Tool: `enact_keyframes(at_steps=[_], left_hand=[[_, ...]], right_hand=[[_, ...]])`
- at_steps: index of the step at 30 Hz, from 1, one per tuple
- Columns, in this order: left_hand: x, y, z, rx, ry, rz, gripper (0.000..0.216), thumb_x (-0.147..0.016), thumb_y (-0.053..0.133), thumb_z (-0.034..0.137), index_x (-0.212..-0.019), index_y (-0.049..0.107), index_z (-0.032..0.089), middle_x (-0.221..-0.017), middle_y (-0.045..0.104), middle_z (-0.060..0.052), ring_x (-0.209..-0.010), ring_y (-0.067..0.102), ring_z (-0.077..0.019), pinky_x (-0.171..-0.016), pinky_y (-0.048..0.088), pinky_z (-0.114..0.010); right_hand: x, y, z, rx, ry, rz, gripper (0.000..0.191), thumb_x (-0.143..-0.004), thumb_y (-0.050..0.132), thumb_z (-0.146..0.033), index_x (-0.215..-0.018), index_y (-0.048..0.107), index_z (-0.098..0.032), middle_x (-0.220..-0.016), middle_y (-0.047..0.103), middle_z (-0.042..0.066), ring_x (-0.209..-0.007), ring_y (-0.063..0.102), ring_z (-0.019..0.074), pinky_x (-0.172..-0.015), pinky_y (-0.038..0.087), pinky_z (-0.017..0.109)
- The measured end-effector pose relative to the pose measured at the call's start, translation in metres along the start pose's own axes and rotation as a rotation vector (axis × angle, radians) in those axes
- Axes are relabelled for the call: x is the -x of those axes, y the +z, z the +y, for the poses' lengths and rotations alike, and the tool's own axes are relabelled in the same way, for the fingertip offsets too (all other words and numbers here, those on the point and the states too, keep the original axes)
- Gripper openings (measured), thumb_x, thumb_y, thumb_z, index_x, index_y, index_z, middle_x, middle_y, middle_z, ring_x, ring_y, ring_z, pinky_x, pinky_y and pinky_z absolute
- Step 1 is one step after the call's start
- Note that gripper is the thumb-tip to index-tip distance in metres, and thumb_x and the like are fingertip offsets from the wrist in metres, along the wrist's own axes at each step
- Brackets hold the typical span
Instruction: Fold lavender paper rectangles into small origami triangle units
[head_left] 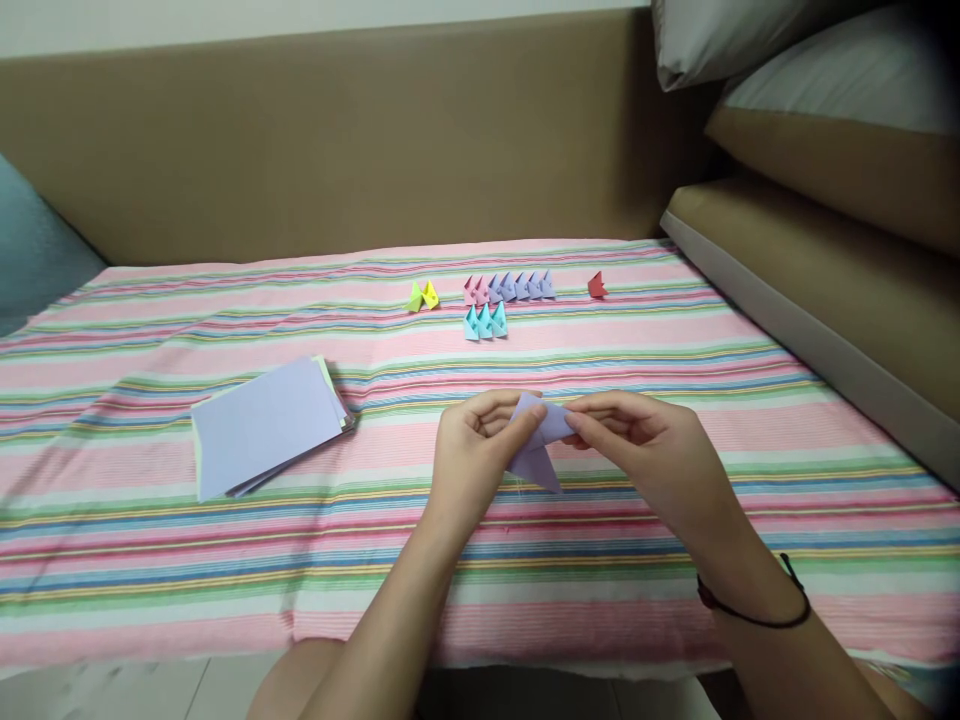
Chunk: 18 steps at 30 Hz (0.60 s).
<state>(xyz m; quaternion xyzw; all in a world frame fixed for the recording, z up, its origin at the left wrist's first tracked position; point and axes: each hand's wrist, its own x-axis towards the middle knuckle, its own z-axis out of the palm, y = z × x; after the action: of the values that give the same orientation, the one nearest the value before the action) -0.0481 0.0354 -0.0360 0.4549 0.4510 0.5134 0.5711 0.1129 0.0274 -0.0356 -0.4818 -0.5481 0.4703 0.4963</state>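
Between my two hands is a lavender piece of folded paper (536, 462), held just above the striped cloth. My left hand (480, 440) pinches its left side, thumb lying across the front. The right corner sits between the thumb and fingers of my right hand (637, 435), which wears a black cord bracelet (757, 620) at the wrist. One pointed flap of the paper hangs downward. Beyond my hands stand small folded paper pieces: a row of pink ones (475, 291) and lavender ones (521, 287), with turquoise ones (486, 323) in front.
Two yellow folded pieces (423, 296) lie left of the rows, a red one (597, 285) to the right. A stack of paper sheets (266, 425) rests at left on the striped cloth (405, 600). A brown backrest (337, 150) and piled cushions (825, 250) border the surface.
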Motion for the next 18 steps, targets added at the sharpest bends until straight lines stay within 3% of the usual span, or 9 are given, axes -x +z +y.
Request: enact_keyframes(at_steps=[6,12,18], left_hand=[[0.002,0.001,0.004,-0.022,0.044,0.0,0.016,-0.074,0.071,0.029,-0.078,0.075,0.014,-0.066,0.071,-0.002,-0.06,0.064,-0.013,-0.054,0.047,-0.02],[0.0,0.0,0.001,-0.021,0.043,0.086,0.016,-0.07,0.073,0.031,-0.073,0.075,0.015,-0.065,0.069,-0.002,-0.058,0.058,-0.012,-0.053,0.043,-0.021],[-0.001,0.0,-0.001,0.025,-0.027,0.102,0.019,-0.069,0.073,0.033,-0.067,0.072,0.014,-0.057,0.064,0.001,-0.052,0.051,-0.0092,-0.048,0.038,-0.02]], right_hand=[[0.001,0.0,-0.003,-0.009,-0.033,0.026,0.009,-0.076,0.071,-0.028,-0.082,0.071,-0.021,-0.073,0.071,0.001,-0.069,0.068,0.0132,-0.065,0.056,0.022],[0.0,0.007,0.002,-0.118,0.129,-0.075,0.02,-0.071,0.075,-0.032,-0.086,0.067,-0.021,-0.074,0.07,0.0,-0.071,0.066,0.0154,-0.066,0.053,0.026],[0.002,0.022,0.008,-0.221,0.237,-0.115,0.02,-0.077,0.068,-0.038,-0.072,0.068,-0.018,-0.069,0.064,0.0,-0.065,0.058,0.0116,-0.063,0.048,0.024]])
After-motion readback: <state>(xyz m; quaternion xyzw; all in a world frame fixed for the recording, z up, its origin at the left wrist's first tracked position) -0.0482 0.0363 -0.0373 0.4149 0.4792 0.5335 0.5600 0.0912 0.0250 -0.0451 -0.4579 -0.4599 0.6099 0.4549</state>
